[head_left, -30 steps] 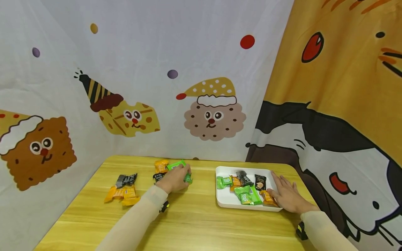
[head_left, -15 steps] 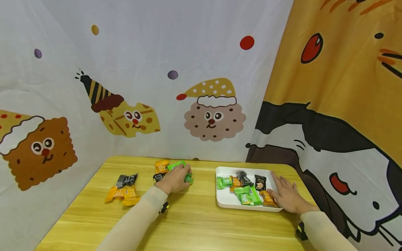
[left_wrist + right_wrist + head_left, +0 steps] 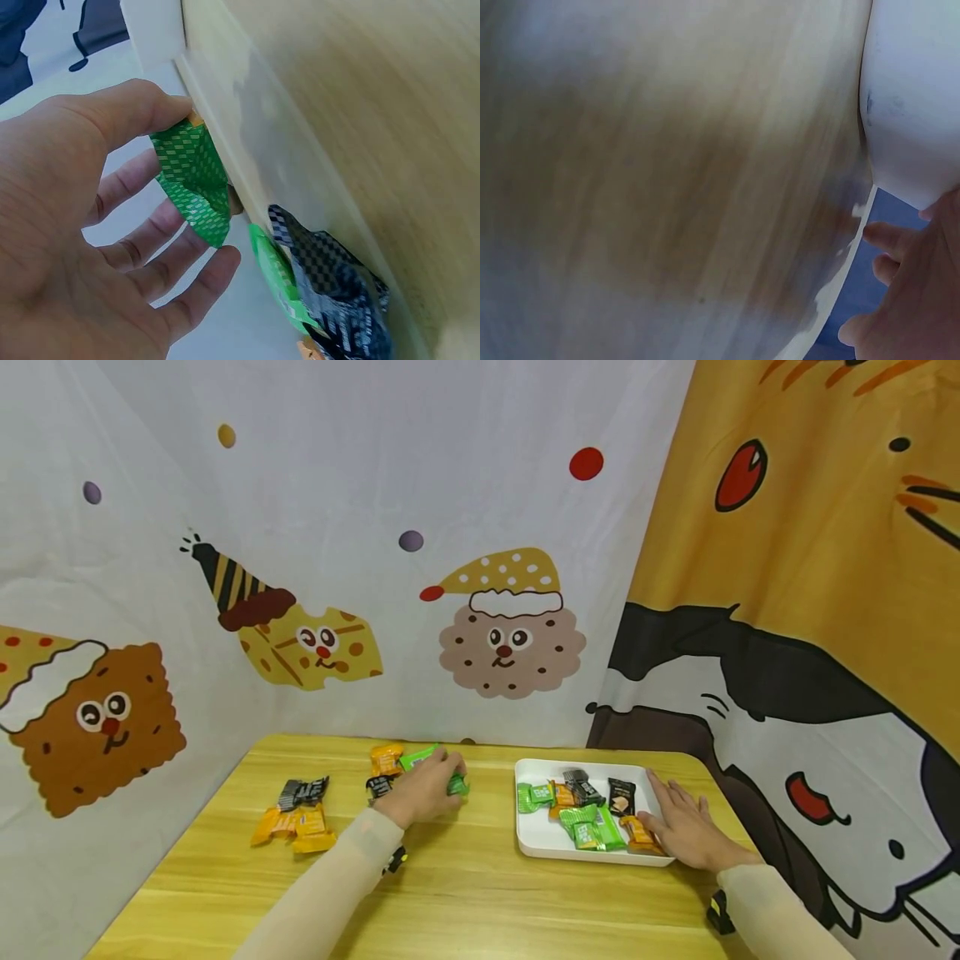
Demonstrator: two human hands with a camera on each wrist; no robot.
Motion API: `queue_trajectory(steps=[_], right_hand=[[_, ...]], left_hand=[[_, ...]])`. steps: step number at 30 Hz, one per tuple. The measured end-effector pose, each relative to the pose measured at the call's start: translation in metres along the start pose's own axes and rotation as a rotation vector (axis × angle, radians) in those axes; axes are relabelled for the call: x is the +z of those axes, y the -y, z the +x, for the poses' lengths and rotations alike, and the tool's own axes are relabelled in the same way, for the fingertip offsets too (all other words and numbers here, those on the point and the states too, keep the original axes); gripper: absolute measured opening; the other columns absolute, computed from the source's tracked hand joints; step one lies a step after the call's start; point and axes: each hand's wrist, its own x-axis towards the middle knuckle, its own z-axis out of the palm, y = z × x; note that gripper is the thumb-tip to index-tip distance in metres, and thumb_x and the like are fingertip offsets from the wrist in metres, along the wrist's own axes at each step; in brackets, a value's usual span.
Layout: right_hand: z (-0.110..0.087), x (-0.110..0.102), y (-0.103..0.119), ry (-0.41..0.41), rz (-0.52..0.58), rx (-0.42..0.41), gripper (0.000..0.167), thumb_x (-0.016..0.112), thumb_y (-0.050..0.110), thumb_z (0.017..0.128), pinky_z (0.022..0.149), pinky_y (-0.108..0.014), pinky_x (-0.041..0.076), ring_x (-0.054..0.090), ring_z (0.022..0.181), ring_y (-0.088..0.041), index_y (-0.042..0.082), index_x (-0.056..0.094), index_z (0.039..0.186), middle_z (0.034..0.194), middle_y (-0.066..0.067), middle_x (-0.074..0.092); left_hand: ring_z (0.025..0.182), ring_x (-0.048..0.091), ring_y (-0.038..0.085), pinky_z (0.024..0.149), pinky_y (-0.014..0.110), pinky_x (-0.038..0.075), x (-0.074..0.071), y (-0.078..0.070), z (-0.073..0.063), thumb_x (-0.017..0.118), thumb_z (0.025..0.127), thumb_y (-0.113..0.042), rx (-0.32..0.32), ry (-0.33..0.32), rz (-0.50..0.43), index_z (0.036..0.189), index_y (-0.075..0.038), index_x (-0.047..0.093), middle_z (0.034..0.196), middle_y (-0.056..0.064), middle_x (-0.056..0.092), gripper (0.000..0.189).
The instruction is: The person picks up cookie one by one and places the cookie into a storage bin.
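Note:
In the head view my left hand point(image 3: 423, 789) is at the back of the table, its thumb and fingers pinching a small green-wrapped snack point(image 3: 457, 786). The left wrist view shows the green wrapper point(image 3: 193, 180) between thumb and fingers, just off the tabletop. Beside that hand lie a black packet point(image 3: 379, 786), another green packet point(image 3: 416, 758) and an orange one point(image 3: 386, 758). On the right, my right hand point(image 3: 690, 828) rests with extended fingers along the right rim of a white tray point(image 3: 536, 835). The tray holds green, orange and black packets.
A separate cluster at the left has a black packet point(image 3: 303, 792) and orange packets point(image 3: 296, 828). All stand on a wooden table point(image 3: 465, 902). A printed cloth point(image 3: 502, 460) hangs just behind the table's back edge.
My left hand, with the green-wrapped snack, has shifted slightly to the right. The right hand and the tray stay where they were.

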Motion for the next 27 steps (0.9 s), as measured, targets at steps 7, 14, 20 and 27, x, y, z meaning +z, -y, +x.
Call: queue_trajectory(steps=[7,14,20,27], right_hand=[[0.000,-0.001,0.000,0.001,-0.008,0.001,0.093,0.053,0.057,0.122,0.126,-0.101,0.008,0.022,0.169,-0.072,0.004,0.013,0.187,0.185,-0.041,0.028],[0.000,-0.002,0.003,0.004,-0.012,0.000,0.094,0.053,0.058,0.122,0.126,-0.100,0.008,0.023,0.168,-0.073,0.004,0.012,0.187,0.184,-0.041,0.028],[-0.001,-0.003,0.003,0.003,-0.008,-0.006,0.092,0.053,0.056,0.122,0.126,-0.101,0.008,0.023,0.168,-0.074,0.003,0.013,0.186,0.183,-0.043,0.029],[-0.001,-0.005,0.005,0.006,-0.010,-0.004,0.092,0.054,0.055,0.122,0.125,-0.101,0.009,0.023,0.168,-0.073,0.003,0.014,0.186,0.182,-0.044,0.031]], left_hand=[[0.097,0.059,0.019,0.082,0.039,0.060,-0.001,-0.014,0.005,0.089,0.105,-0.018,0.067,-0.043,0.034,0.136,-0.011,0.070,0.129,0.013,0.064,0.038],[0.096,0.060,0.016,0.081,0.034,0.061,-0.002,-0.031,0.009,0.088,0.106,-0.023,0.105,-0.057,0.059,0.138,-0.012,0.070,0.128,0.010,0.063,0.038],[0.097,0.061,0.013,0.083,0.029,0.061,-0.001,-0.045,0.012,0.086,0.107,-0.027,0.125,-0.070,0.063,0.140,-0.014,0.074,0.130,0.007,0.065,0.038],[0.099,0.064,0.013,0.085,0.029,0.063,0.002,-0.060,0.015,0.088,0.106,-0.029,0.135,-0.059,0.063,0.140,-0.017,0.076,0.131,0.005,0.066,0.038]])
